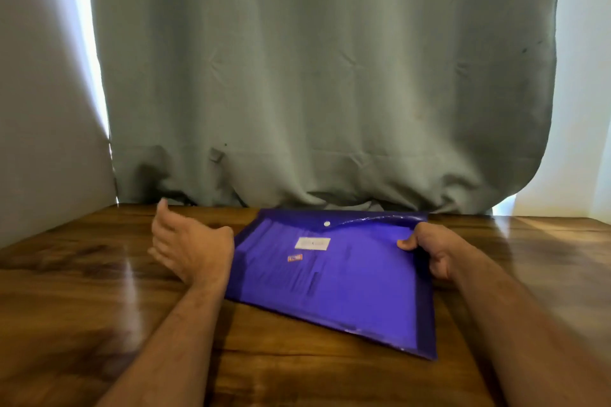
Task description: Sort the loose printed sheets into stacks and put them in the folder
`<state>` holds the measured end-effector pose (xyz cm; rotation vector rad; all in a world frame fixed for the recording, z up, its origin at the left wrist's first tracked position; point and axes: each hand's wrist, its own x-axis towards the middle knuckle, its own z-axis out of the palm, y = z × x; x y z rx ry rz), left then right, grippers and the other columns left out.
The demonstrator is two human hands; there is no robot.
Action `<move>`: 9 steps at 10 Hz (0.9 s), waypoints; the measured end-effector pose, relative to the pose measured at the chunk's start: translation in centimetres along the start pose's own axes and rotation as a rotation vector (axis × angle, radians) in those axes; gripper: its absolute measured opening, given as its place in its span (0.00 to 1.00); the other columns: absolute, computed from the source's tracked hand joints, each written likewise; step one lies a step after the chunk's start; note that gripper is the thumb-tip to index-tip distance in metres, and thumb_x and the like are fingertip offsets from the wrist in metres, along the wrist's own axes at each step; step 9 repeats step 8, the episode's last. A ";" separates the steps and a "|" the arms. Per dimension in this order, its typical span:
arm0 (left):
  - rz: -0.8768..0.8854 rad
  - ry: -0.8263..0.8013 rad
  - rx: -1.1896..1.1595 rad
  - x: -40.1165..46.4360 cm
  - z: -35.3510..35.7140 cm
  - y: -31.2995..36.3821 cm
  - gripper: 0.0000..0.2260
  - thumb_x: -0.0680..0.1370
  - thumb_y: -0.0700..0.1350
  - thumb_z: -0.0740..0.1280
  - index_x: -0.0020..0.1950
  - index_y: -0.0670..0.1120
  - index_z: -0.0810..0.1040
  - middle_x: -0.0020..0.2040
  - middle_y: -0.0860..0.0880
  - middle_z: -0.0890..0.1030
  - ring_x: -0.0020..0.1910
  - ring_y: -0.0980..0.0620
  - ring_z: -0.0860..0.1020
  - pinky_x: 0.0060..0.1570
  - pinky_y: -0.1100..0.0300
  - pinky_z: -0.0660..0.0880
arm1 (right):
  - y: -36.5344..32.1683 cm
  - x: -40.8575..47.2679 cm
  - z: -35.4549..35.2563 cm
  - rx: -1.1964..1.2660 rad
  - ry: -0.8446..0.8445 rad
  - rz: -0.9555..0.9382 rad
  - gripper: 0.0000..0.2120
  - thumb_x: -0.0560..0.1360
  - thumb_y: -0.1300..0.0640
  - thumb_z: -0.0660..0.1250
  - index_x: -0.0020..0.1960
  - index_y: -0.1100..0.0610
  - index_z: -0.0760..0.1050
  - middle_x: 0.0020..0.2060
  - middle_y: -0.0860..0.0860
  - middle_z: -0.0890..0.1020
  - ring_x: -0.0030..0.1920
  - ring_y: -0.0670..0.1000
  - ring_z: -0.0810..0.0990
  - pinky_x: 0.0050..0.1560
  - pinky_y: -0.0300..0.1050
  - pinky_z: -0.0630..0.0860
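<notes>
A translucent purple folder with a snap button lies slanted on the wooden table. Printed sheets show through its front as faint dark text. A white label and a small red sticker sit on its face. My right hand grips the folder's right edge, thumb on top and fingers curled underneath. My left hand hovers just left of the folder with its fingers straight and spread, holding nothing. The flap at the top right bulges up slightly.
A grey-green curtain hangs right behind the table's far edge. A grey wall panel stands at the left. Bare wood surrounds the folder on the left, front and right.
</notes>
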<state>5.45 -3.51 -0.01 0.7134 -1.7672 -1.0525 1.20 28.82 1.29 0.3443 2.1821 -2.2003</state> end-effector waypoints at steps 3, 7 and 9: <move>0.629 -0.867 0.439 -3.0 3.2 -0.3 0.38 0.75 0.69 0.65 0.80 0.57 0.59 0.82 0.49 0.56 0.82 0.48 0.50 0.78 0.46 0.45 | 1.1 2.2 0.1 -0.414 0.124 -0.165 0.16 0.67 0.69 0.71 0.55 0.69 0.78 0.50 0.66 0.83 0.49 0.63 0.82 0.54 0.59 0.79; 0.594 -1.015 0.612 -3.8 3.8 -1.3 0.33 0.78 0.71 0.56 0.79 0.57 0.62 0.80 0.50 0.63 0.78 0.49 0.62 0.78 0.48 0.55 | 2.7 1.2 4.2 -1.268 0.023 -0.484 0.31 0.75 0.57 0.64 0.77 0.52 0.62 0.74 0.56 0.66 0.72 0.57 0.66 0.72 0.51 0.66; 0.590 -0.963 0.579 -4.1 3.6 -0.5 0.34 0.78 0.71 0.57 0.79 0.54 0.64 0.79 0.49 0.66 0.77 0.48 0.65 0.76 0.50 0.61 | 2.3 0.8 4.5 -1.198 -0.007 -0.503 0.30 0.76 0.58 0.63 0.77 0.53 0.61 0.74 0.55 0.66 0.73 0.55 0.65 0.73 0.51 0.64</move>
